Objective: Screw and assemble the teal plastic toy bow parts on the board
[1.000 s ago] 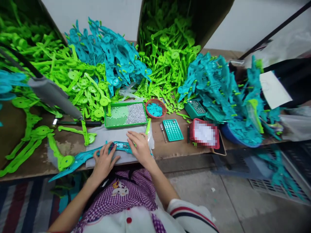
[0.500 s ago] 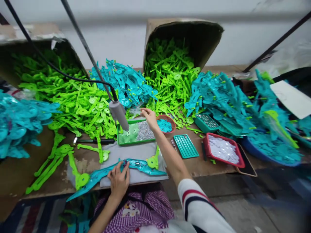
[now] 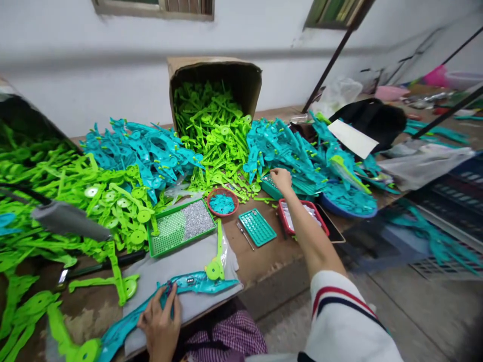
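Note:
My left hand [image 3: 159,323] rests at the table's near edge, its fingers pressed on a long teal plastic piece [image 3: 196,283]. That piece lies across a grey cloth [image 3: 177,261] and carries a green part [image 3: 215,269] on top. My right hand [image 3: 281,178] is stretched far to the right, fingers curled down over a dark teal tray [image 3: 268,187] at the foot of a teal parts pile [image 3: 294,146]. Whether it holds anything is not visible.
A green tray of small silver parts [image 3: 181,226], a red basket [image 3: 223,202], a small teal grid tray [image 3: 257,227] and a red tray [image 3: 286,221] sit mid-table. A grey hanging tool [image 3: 70,221] hovers at left. A tipped cardboard box [image 3: 215,68] spills green parts.
My right hand left the far edge of the green tray and swung right to the teal tray by the teal pile. The view turned right. My left hand stayed on the teal piece.

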{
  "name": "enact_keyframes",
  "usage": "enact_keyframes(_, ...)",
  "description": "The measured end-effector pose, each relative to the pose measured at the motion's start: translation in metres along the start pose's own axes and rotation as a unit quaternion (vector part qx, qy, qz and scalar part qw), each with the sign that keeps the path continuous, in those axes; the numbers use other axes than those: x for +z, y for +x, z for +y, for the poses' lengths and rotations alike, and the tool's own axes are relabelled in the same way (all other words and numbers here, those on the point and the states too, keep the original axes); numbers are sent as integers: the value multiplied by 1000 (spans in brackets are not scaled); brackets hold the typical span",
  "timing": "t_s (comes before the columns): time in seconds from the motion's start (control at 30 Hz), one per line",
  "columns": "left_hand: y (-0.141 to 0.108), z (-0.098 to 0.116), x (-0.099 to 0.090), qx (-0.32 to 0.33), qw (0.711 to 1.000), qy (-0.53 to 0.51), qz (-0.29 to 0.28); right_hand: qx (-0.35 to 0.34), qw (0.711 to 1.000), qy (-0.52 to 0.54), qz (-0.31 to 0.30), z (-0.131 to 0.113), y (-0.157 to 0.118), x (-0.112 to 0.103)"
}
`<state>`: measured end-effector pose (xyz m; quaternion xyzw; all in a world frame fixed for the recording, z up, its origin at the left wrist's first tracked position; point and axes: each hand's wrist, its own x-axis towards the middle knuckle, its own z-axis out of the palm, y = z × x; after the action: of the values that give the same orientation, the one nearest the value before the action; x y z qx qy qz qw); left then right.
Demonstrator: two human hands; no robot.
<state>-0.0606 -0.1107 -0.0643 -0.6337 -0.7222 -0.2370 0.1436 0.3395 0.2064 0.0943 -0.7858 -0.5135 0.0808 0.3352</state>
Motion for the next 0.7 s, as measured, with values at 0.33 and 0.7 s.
enact_keyframes(0.33, -4, -6, 9, 52, 997, 33, 53, -10, 995, -95, 17, -64, 31, 79)
enact_keyframes(0.7, -4, -8, 9, 85, 994, 41, 46, 73, 926, 355, 108, -59, 59, 71)
